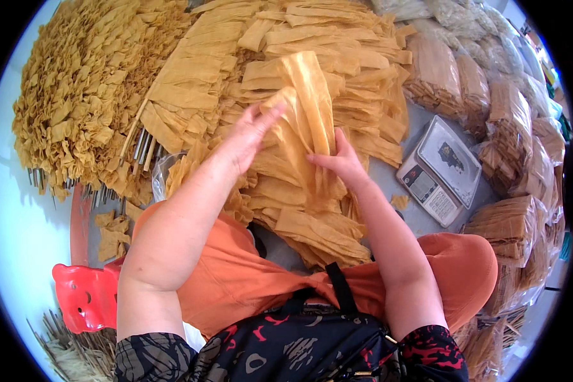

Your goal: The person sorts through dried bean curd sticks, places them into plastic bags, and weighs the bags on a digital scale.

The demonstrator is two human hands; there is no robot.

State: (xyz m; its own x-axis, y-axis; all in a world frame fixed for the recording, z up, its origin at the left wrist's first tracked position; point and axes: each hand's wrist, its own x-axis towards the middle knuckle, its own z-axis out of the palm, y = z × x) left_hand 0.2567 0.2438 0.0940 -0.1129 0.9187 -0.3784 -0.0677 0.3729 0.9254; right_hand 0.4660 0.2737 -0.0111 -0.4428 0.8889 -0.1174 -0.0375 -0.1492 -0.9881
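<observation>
Thin, dried yellow sheets that look like tofu skin point(312, 95) stand up between my hands, folded lengthwise and partly see-through. My right hand point(342, 163) grips their lower right edge, the thumb in front and the fingers behind. On the other side, my left hand point(251, 134) has its thumb and fingers closed at the left edge of the sheets. Beneath both hands spreads a broad heap of similar flat sheets point(356, 63), reaching down between my knees.
Crinkled sheets draped over thin rods form a tall pile point(102, 83) at left. A digital scale point(440, 172), with dark scraps on its pan, stands at right. Clear-bagged packs point(509, 229) line the right side. A red animal-shaped plastic piece point(83, 296) is at lower left.
</observation>
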